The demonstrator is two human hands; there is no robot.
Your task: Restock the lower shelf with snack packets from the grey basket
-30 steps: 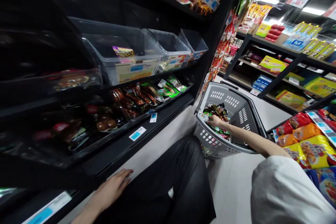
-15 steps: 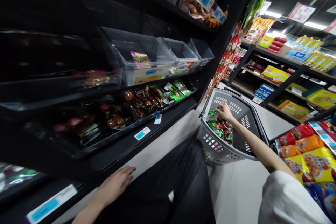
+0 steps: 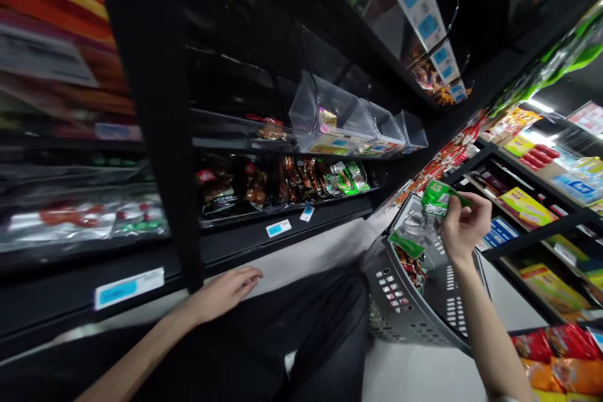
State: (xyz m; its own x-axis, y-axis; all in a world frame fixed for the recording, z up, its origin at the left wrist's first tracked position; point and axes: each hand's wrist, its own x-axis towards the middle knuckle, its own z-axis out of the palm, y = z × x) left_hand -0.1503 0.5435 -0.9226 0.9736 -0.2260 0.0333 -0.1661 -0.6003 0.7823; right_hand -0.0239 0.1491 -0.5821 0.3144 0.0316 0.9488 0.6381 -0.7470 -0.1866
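Note:
My right hand pinches a green and clear snack packet by its edge, above the grey basket. The packet hangs over the opening of the basket, which stands on the floor at my right knee and has several dark red packets inside. Over my left thigh, near the lower shelf edge, rests my left hand, fingers loosely extended and holding nothing. Dark vacuum packs and green packs lie in the low shelf tray ahead.
Clear plastic bins sit on the shelf above the tray. A black upright post rises at left. Overhead juts a higher shelf with price tags. Beyond the basket is a shelf of yellow boxes; red bags lie at lower right.
My right hand has risen out of the basket with the green packet in its fingers. The view has turned left, showing the post and more shelving. My left hand still hovers by my thigh.

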